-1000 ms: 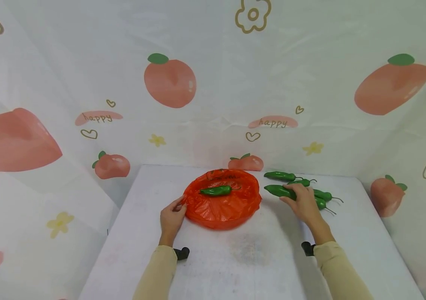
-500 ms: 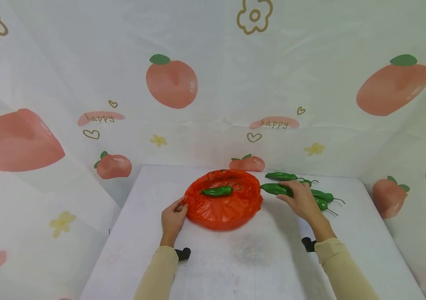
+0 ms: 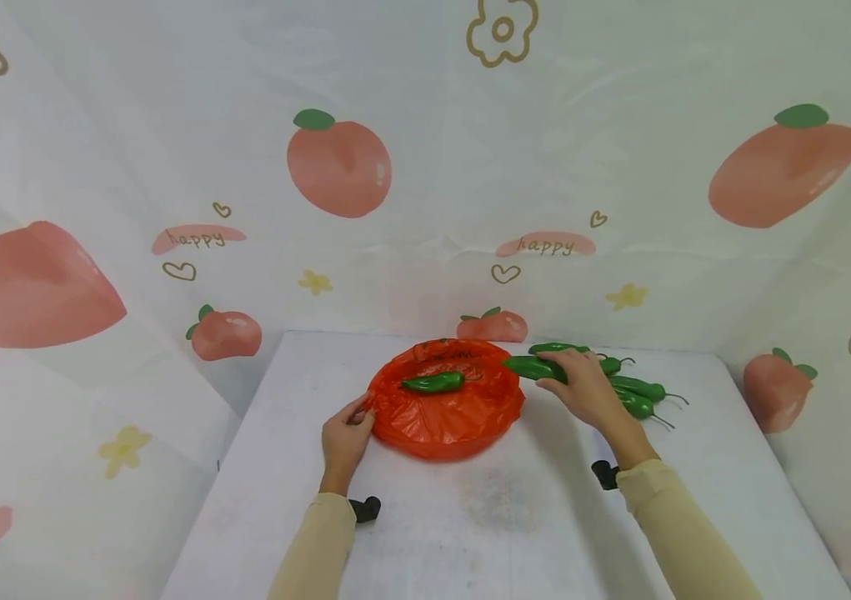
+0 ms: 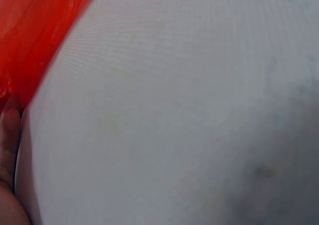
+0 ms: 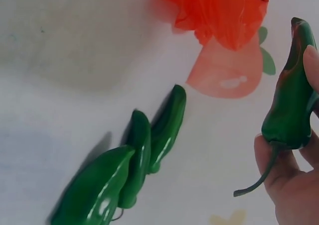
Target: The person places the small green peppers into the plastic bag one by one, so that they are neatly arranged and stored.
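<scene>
Arms (image 3: 683, 529) outstretched, right hand (image 3: 586, 388) gripping green pepper (image 3: 535, 368) aloft, left hand (image 3: 346, 439) pinching red bag (image 3: 438, 451) edge

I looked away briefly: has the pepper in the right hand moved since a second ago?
Yes, leftward: in the head view, the held pepper now has its tip below the printed fruit behind the red bag, no longer right of it.

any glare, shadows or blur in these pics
Head: soft shadow on the table beside the right sleeve, shine on the red plastic bag; left wrist: table blurred, darker toward lower right; right wrist: white glints on the loose green peppers, soft shadows beside them.
</scene>
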The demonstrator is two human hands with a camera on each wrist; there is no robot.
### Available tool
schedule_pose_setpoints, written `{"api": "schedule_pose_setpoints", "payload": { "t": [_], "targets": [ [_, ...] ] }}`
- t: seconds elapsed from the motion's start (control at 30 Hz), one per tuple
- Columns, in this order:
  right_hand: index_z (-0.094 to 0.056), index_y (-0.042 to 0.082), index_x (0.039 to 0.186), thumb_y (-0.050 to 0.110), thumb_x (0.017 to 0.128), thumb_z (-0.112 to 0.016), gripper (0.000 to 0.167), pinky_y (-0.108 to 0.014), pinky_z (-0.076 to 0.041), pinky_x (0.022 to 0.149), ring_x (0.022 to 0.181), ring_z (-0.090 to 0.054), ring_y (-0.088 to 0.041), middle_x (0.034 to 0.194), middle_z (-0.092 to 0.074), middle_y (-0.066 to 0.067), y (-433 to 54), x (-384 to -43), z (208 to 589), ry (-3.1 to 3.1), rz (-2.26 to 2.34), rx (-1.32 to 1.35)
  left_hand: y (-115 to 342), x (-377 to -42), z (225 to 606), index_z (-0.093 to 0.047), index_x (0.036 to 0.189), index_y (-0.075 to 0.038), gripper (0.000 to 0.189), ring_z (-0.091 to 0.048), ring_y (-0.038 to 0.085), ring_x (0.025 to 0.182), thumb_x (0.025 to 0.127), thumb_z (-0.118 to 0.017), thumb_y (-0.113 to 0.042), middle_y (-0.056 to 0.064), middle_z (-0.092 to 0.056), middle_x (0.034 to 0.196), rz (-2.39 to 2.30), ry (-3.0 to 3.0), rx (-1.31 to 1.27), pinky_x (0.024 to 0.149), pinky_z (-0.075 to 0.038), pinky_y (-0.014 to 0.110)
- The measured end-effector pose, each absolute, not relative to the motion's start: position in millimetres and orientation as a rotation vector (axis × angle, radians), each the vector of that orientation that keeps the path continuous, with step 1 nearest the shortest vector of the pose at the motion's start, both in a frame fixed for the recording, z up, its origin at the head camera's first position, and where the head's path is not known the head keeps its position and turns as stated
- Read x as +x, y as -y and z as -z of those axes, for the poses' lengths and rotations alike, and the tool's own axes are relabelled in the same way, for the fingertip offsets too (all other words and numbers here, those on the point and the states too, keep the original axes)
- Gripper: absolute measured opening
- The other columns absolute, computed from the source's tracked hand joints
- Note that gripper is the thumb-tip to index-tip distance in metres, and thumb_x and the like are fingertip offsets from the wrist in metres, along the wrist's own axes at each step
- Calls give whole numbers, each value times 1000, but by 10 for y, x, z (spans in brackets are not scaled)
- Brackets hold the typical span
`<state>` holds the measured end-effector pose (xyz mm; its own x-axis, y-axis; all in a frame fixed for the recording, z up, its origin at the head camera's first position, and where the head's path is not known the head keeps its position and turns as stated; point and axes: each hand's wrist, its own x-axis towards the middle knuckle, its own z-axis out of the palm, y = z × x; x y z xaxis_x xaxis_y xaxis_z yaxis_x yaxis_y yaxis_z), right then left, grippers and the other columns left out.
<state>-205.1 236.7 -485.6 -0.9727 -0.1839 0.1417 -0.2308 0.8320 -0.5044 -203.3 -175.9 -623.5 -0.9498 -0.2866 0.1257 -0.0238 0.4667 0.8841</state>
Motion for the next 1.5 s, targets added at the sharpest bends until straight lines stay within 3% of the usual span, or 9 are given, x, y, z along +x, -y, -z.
{"api": "schedule_pose_setpoints", "payload": {
  "t": [0.17,0.5,0.7,0.93,1.13,1.37,1.5],
  "targets": [
    [-63,7,137,24,90,-76,52,-58,-46,99,119,-52,-40,133,-65,-20,-2304,-2097,4842,2912,-818,401,1747,-2040,6210,-77,122,-24,32,-70,18,87,91,-73,-23,5,-80,104,1478,2470,287,70,-53,14],
    [-62,9,137,18,91,-75,48,-59,-41,108,127,-49,-40,136,-64,-17,-2143,-2174,4762,2950,-846,519,1736,-2036,6198,-77,121,-25,31,-68,17,86,90,-73,-24,4,-80,102,1482,2480,307,70,-52,16],
    [-63,5,133,16,90,-76,46,-58,-39,110,124,-54,-38,131,-67,-17,-2037,-2226,4742,2930,-876,593,1752,-2038,6240,-77,121,-25,31,-69,17,86,90,-71,-23,4,-80,102,1451,2475,284,71,-53,16],
    [-65,4,127,17,90,-77,42,-53,-52,100,110,-62,-31,121,-70,-13,-1918,-2301,4765,2953,-947,640,1769,-2006,6255,-78,120,-24,32,-69,18,85,89,-72,-22,4,-80,100,1466,2456,276,71,-53,15],
    [-64,6,125,17,88,-79,41,-49,-54,99,110,-61,-29,122,-68,-11,-1836,-2361,4737,3012,-971,624,1765,-2016,6257,-77,121,-23,31,-69,17,84,90,-71,-21,5,-80,102,1458,2455,267,70,-53,15],
    [-65,9,115,18,85,-82,35,-42,-56,92,105,-60,-24,111,-67,-5,-1738,-2481,4738,3039,-1013,659,1752,-2058,6252,-77,121,-24,31,-70,17,85,90,-72,-24,4,-80,103,1455,2468,272,70,-53,16],
    [-66,8,117,20,86,-81,36,-42,-57,94,108,-60,-25,116,-67,-7,-1681,-2535,4746,3058,-1096,668,1753,-2064,6251,-77,121,-24,31,-70,17,85,91,-71,-23,4,-80,105,1446,2478,281,70,-53,15]
  ]
}}
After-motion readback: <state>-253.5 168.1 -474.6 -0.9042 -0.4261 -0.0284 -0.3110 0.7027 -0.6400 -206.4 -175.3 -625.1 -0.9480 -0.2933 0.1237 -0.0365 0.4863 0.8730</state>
